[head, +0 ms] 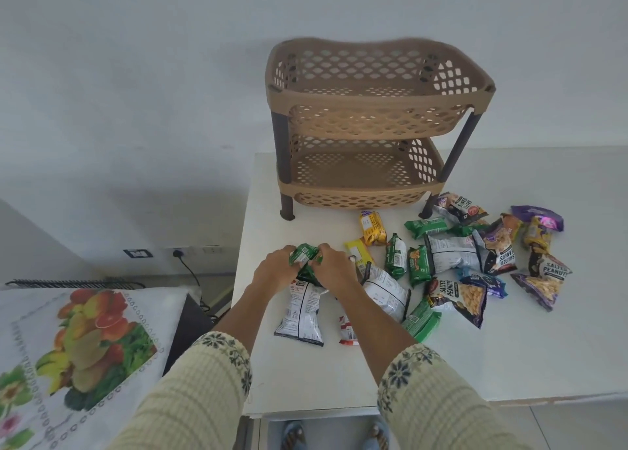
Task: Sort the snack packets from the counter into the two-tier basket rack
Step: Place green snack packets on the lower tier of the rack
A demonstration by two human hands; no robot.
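Note:
A tan two-tier basket rack [377, 96] with dark legs stands at the back of the white counter [509, 347]; both tiers look empty. Snack packets lie scattered in front of it: green ones [396, 256], yellow ones [373, 227], silver-white ones [302, 317] and purple peanut packets [457, 296]. My left hand [277, 267] and my right hand [334, 262] meet at the counter's left part. Both are closed around the same small bunch of green packets [304, 254], just above a silver-white packet.
A cloth with a fruit print [88, 344] covers a lower surface on the left. A wall socket with a plugged-in cable [178, 254] sits low on the wall. The counter's left edge [243, 279] runs close beside my left hand.

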